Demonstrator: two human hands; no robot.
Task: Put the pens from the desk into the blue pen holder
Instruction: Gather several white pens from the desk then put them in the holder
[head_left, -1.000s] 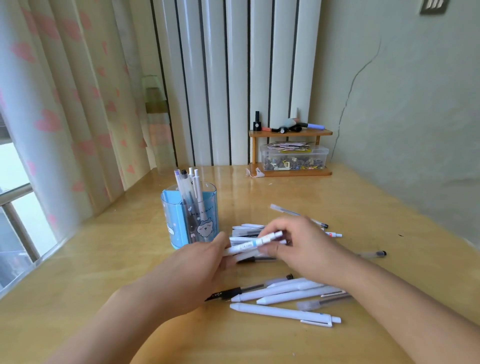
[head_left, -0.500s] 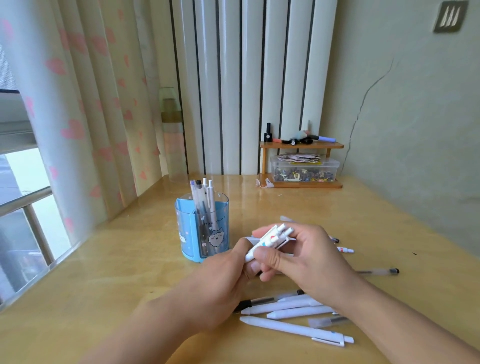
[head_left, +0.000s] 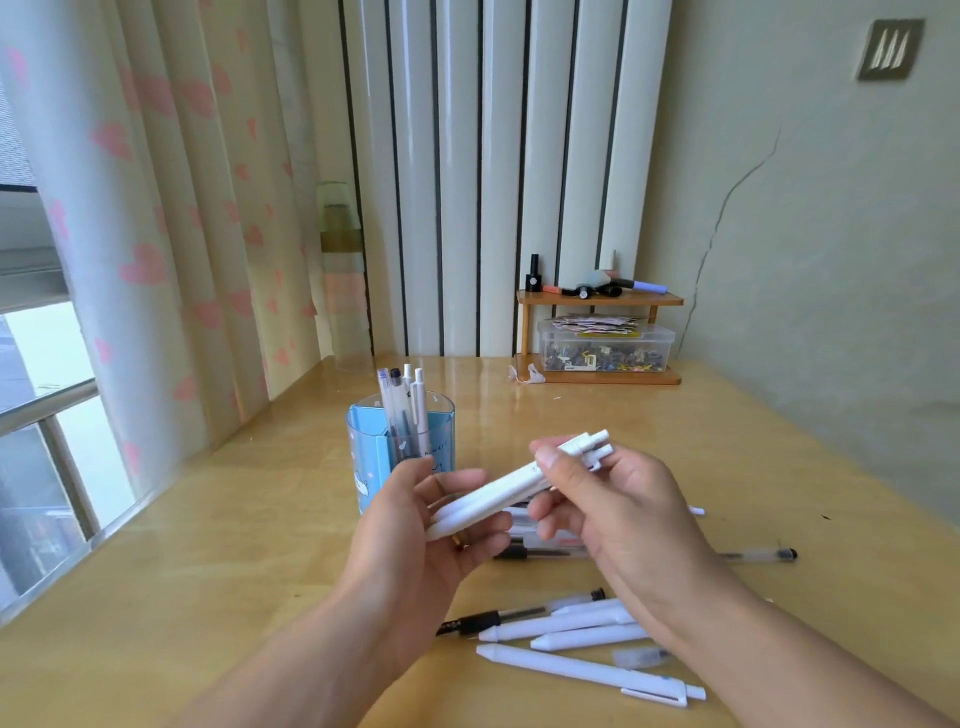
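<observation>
A small bundle of white pens (head_left: 506, 488) is held in the air between both hands, tilted with the clicker ends up to the right. My left hand (head_left: 415, 540) grips its lower end and my right hand (head_left: 618, 514) grips its upper end. Just behind my left hand stands the blue pen holder (head_left: 374, 452) with several pens upright in it. More pens lie on the desk: white ones (head_left: 582, 670) near the front, a black one (head_left: 493, 618), and a clear one (head_left: 763, 556) to the right.
A wooden corner shelf (head_left: 597, 299) with small bottles and a clear box (head_left: 605, 348) of bits stands at the back of the wooden desk (head_left: 208, 571). A curtain (head_left: 156, 234) and window run along the left edge; a wall closes the right side.
Both hands gathered white pens off the desk and lifted them higher, tilting the bundle upward. The view has shifted, so the holder sits further right in frame.
</observation>
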